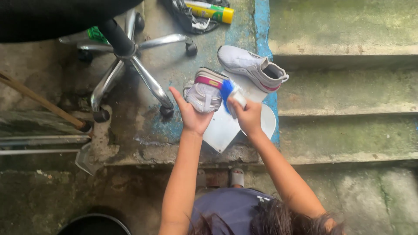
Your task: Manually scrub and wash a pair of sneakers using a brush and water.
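Head view
Left hand: wrapped around a grey shoe, sole tipped away so its side faces the brush.
Right hand: clenched on a blue brush, bristles against the shoe.
White board: under both, on the concrete ledge.
Second shoe: lies just behind, apart.
Chair base: stands left.

Office chair base, spray can, black bucket

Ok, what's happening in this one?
A person is scrubbing a grey sneaker: the left hand holds it up while the right hand works a blue-bristled brush against it. A white board lies beneath on the concrete ledge. The second sneaker sits beyond, near an office chair base.
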